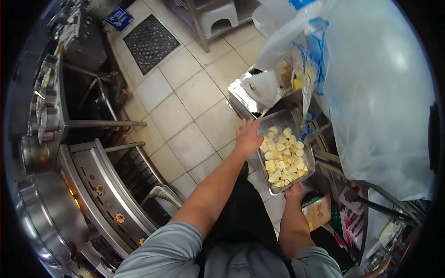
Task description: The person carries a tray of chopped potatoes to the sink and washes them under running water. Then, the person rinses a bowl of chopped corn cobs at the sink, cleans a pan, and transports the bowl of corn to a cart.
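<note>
A rectangular metal tray (309, 153) holds many pale yellow, peeled chunks (282, 155) that look like cut potatoes. My right hand (294, 190) grips the tray's near rim, with its fingers partly hidden under the edge. At the tray's left side, my left hand (249, 136) has its fingers spread, and its thumb side is against the rim. Just beyond that hand stands a foil-covered box (243, 95) with a translucent plastic bag on it. What supports the tray from below is hidden.
A large translucent plastic bag (380, 92) bulges on the right, over a metal rack. On the left stands a stove (109, 185) with a big metal pot (51, 217) and a visible flame. A black mat (151, 44) lies on the tiled floor. A cardboard piece (318, 213) is near my right forearm.
</note>
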`<state>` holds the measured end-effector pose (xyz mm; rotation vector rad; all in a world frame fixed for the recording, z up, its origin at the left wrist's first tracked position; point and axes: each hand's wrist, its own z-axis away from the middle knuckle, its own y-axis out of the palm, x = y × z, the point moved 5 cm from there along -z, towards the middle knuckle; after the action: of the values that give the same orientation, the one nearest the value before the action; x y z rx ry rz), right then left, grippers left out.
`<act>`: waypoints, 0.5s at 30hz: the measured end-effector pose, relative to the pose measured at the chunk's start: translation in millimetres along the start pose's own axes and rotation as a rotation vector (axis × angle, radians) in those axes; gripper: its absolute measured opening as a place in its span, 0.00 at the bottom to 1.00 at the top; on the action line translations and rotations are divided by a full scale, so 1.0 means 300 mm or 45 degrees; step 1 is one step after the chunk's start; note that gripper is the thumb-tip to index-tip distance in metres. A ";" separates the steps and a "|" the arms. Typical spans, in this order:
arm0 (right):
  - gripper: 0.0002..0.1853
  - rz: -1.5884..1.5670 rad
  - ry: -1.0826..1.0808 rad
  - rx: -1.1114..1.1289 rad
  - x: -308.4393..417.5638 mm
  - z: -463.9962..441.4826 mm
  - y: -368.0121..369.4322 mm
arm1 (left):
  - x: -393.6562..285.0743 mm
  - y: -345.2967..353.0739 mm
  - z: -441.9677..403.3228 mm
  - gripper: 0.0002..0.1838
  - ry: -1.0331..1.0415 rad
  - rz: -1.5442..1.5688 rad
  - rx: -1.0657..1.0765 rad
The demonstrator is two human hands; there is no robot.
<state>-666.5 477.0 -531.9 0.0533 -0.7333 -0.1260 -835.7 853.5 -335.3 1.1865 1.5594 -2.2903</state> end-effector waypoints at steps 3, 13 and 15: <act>0.25 -0.073 0.178 0.235 -0.008 -0.020 0.075 | 0.106 -0.054 0.064 0.38 -0.267 0.338 0.022; 0.13 0.846 0.488 0.092 -0.014 -0.065 -0.314 | 0.758 -0.244 0.554 0.27 -0.203 0.124 0.152; 0.13 1.210 0.386 0.185 0.055 -0.014 -0.279 | 0.774 -0.440 0.674 0.24 -0.595 0.273 0.095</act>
<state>-659.6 391.9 -531.8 -0.1377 -0.4035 0.8274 -1167.9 817.3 -360.2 0.7130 1.1305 -2.2798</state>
